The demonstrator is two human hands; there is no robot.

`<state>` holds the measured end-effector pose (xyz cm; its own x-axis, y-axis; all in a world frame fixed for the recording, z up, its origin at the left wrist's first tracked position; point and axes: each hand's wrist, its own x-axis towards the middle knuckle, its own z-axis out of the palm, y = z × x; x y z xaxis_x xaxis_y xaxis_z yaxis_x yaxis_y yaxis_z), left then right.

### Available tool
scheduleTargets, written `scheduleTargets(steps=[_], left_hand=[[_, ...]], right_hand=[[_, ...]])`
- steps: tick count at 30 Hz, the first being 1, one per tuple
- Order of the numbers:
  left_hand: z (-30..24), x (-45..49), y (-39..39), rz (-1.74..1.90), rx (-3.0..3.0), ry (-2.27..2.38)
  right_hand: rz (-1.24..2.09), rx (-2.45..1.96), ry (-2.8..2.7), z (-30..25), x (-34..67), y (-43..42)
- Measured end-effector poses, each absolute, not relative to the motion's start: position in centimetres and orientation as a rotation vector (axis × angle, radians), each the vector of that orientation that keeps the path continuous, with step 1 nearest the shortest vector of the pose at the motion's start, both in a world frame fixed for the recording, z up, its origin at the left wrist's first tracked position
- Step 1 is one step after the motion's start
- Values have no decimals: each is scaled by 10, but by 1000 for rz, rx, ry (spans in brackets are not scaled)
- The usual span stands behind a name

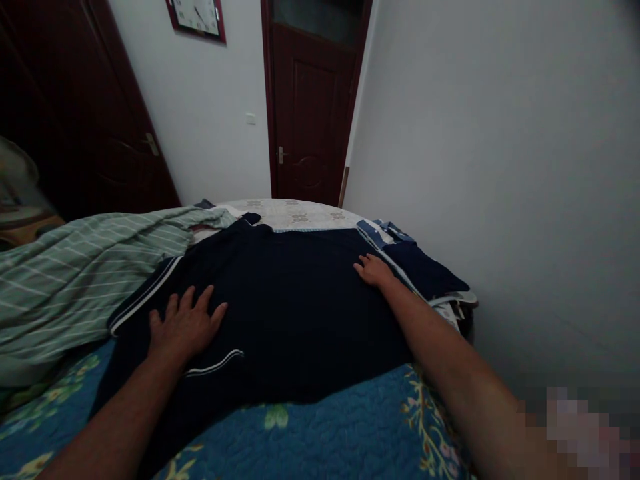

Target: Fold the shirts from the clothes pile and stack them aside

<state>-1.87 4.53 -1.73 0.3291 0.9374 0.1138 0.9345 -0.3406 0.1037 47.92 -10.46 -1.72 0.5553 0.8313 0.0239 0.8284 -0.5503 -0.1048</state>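
A dark navy garment point(295, 307) with white trim lies spread flat across the bed. My left hand point(185, 323) rests on its left part, fingers spread and flat, just above a white-edged pocket line. My right hand point(374, 270) lies flat on the garment's far right edge, fingers stretched out. Neither hand holds anything.
A green striped blanket point(80, 273) is bunched at the left. A blue floral quilt point(350, 427) covers the bed in front. Folded dark and patterned clothes point(425, 273) are stacked at the right by the wall. A dark red door point(313, 107) stands behind the bed.
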Motion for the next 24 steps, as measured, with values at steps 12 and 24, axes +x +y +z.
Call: scheduleTargets(steps=[12, 24], left_hand=[[-29, -24, 51, 282, 2575, 1806], [-20, -18, 42, 232, 2544, 1842]], right_hand=[[-16, -2687, -1196, -24, 497, -28], [-349, -2532, -1216, -21, 478, -36]])
